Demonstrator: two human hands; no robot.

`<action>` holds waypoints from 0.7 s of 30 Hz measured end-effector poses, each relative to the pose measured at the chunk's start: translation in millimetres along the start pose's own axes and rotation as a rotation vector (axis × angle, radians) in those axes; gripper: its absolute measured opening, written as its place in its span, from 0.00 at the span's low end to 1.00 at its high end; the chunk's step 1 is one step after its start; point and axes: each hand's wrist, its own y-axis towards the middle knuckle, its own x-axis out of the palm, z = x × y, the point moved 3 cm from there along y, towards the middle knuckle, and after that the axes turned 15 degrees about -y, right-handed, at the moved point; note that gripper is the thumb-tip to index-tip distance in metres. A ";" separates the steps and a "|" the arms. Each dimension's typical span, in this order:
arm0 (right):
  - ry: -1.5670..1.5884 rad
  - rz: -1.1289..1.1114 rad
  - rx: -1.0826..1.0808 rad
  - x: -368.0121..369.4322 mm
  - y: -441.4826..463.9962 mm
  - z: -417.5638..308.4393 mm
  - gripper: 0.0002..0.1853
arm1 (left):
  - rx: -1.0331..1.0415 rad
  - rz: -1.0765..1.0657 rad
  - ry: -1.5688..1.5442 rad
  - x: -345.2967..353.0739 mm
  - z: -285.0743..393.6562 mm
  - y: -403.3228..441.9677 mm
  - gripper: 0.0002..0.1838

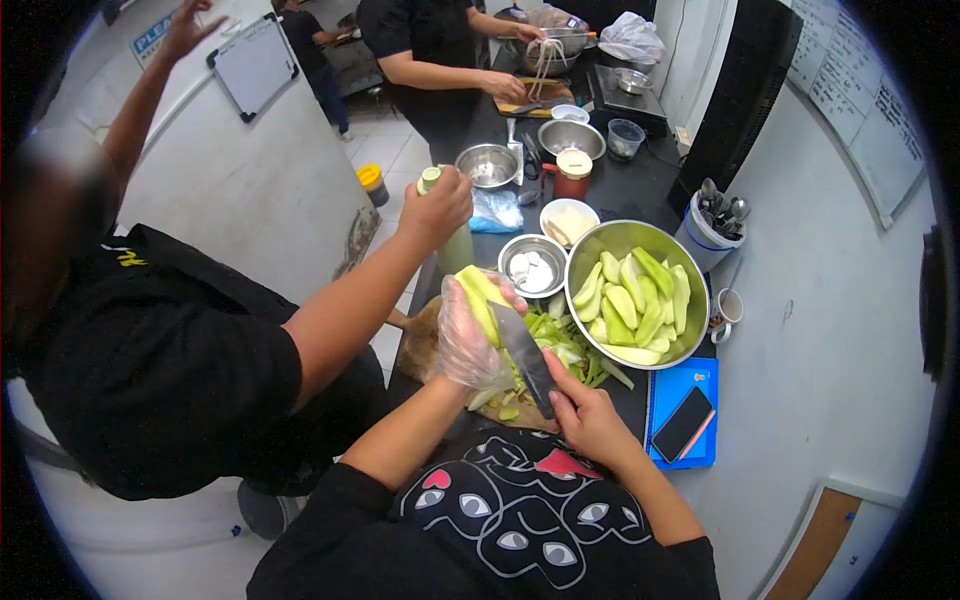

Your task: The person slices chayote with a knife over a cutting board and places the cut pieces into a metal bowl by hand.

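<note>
My left hand [472, 335], in a clear plastic glove, is wrapped round a pale green peeled vegetable [480, 295]. My bare right hand [580, 400] grips a knife [523, 358], whose dark blade lies against the vegetable's right side. Below both hands, green peelings [560, 345] cover part of a wooden board [425, 340]. To the right, a large metal bowl [700, 345] holds several peeled light green pieces. A small metal bowl [515, 247] with white pieces in it stands just behind my left hand.
At the left, a person in black holds a pale green bottle [455, 250]. Another person works at a far board [545, 97]. Blue folder [711, 400] and phone [683, 424] lie right; a utensil bucket [708, 238] stands behind. Several bowls and a red mug [571, 182] stand farther back.
</note>
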 end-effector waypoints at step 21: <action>-0.410 0.179 -0.158 -11.7 -3.8 -6.9 0.31 | 0.065 0.022 -0.018 1.6 6.1 8.8 0.28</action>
